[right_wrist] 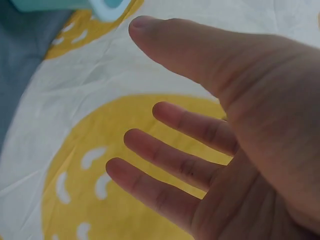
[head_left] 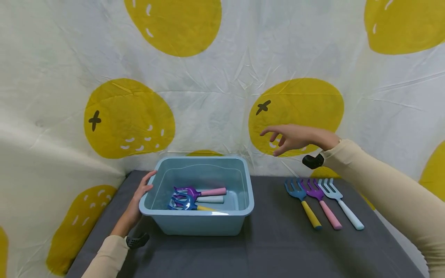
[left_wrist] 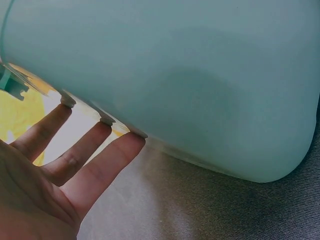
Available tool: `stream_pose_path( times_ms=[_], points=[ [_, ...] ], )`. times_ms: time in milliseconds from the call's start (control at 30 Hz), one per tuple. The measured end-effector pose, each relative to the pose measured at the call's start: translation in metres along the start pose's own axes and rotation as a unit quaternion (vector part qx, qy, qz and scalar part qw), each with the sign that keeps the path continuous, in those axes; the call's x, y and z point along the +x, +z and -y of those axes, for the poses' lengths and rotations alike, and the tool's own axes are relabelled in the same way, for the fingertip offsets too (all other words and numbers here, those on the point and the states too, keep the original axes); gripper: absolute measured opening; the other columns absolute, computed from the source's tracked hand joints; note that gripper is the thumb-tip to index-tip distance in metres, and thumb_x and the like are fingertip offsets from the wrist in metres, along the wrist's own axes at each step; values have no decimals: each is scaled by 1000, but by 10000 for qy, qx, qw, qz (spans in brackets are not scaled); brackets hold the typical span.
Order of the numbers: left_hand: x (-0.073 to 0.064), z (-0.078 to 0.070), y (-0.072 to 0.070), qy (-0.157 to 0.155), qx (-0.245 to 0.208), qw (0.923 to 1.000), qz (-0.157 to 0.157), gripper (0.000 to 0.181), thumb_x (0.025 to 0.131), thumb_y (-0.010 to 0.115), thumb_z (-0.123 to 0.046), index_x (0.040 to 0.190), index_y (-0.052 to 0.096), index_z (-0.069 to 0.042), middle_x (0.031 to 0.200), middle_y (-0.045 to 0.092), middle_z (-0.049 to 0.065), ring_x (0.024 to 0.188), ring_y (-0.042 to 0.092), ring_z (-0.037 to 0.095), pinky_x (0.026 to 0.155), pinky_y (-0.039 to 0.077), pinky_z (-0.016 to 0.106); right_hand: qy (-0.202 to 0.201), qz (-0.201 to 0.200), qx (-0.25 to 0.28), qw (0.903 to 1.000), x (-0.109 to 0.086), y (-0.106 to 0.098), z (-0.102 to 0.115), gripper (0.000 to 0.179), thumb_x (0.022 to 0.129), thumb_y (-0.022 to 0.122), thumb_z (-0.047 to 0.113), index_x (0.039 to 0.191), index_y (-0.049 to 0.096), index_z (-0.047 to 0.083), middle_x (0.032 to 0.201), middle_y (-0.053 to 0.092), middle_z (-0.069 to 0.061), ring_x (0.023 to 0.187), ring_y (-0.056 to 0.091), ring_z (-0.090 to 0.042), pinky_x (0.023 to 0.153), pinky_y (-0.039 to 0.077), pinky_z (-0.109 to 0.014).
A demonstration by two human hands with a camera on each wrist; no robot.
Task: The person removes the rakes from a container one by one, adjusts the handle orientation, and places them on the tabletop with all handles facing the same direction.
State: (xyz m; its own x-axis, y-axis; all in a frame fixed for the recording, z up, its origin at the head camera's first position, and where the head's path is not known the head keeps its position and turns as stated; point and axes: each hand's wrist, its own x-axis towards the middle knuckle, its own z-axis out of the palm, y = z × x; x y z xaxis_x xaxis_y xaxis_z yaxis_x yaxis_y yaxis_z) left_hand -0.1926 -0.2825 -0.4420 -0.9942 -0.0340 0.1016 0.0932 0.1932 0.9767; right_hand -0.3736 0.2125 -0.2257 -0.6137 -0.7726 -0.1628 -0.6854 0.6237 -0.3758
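My left hand [head_left: 138, 197] is at the left side of a light blue plastic tub [head_left: 201, 224], touching its rim. In the left wrist view, straight fingers [left_wrist: 100, 175] press their tips against the tub's outer wall. Inside lie a purple hand fork with a pink handle [head_left: 213, 192], a pale blue hand fork [head_left: 210, 199] and a blue one with a yellow handle [head_left: 187, 202]. My right hand [head_left: 293, 137] hovers in the air, right of the tub, fingers spread and holding nothing.
Three more hand forks lie side by side on the dark cloth-covered table [head_left: 278, 247]: blue with yellow handle [head_left: 309, 212], purple with pink handle [head_left: 328, 212], and pale blue [head_left: 347, 210]. A white curtain [head_left: 229, 123] with yellow shapes hangs behind.
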Motion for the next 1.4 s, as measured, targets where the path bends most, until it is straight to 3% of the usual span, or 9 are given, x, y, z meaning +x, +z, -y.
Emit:
stream_pose_path(
  times_ms=[400, 567, 833, 1000, 1133, 1233, 1400],
  points=[
    [2, -2, 1, 36, 33, 10000, 8, 58, 108, 33, -41, 163, 20, -29, 167, 10, 11, 141, 25, 43, 113, 23, 71, -245, 247, -136, 9993, 39, -4, 46, 73, 92, 78, 19, 154, 40, 21, 139, 58, -17, 116, 65, -38, 93, 56, -47],
    [0, -2, 2, 34, 39, 10000, 6, 57, 108, 33, -40, 163, 20, -29, 167, 11, 11, 141, 25, 42, 113, 24, 71, -284, 456, -26, 9986, 53, 3, 58, 74, 91, 80, 21, 154, 40, 25, 140, 57, -15, 113, 67, -34, 90, 58, -43],
    [-4, -4, 1, 89, 6, 9999, -47, 57, 108, 33, -41, 163, 20, -30, 166, 12, 9, 140, 25, 41, 112, 24, 71, -648, 816, -6, 9946, 74, 16, 82, 73, 91, 80, 16, 153, 41, 21, 138, 58, -16, 107, 70, -29, 88, 59, -40],
    [-2, -6, 1, 87, 32, 9999, -43, 57, 108, 33, -41, 163, 21, -30, 167, 11, 9, 142, 24, 42, 113, 23, 71, -828, 1038, -329, 9906, 97, 34, 94, 73, 91, 80, 20, 154, 42, 24, 139, 60, -14, 106, 70, -25, 89, 58, -37],
    [-1, -7, 3, 21, 29, 10000, -69, 58, 107, 34, -42, 162, 21, -29, 167, 10, 10, 142, 24, 42, 114, 23, 71, -883, 1335, -499, 9858, 117, 56, 101, 74, 92, 79, 22, 155, 41, 26, 145, 57, -11, 122, 62, -25, 95, 54, -38],
    [-1, -6, 5, -2, 64, 9999, -85, 59, 107, 35, -42, 162, 21, -29, 167, 10, 10, 142, 25, 43, 113, 24, 71, -822, 1559, -563, 9827, 132, 73, 105, 73, 91, 81, 24, 153, 42, 29, 147, 54, -6, 132, 54, -24, 101, 51, -40],
    [-1, -4, 7, 15, 99, 9999, -119, 59, 106, 36, -42, 162, 21, -30, 167, 10, 10, 142, 24, 44, 112, 23, 73, -596, 1833, -713, 9787, 154, 101, 106, 72, 89, 82, 29, 150, 44, 37, 144, 56, -3, 129, 55, -20, 104, 49, -44]
  ],
)
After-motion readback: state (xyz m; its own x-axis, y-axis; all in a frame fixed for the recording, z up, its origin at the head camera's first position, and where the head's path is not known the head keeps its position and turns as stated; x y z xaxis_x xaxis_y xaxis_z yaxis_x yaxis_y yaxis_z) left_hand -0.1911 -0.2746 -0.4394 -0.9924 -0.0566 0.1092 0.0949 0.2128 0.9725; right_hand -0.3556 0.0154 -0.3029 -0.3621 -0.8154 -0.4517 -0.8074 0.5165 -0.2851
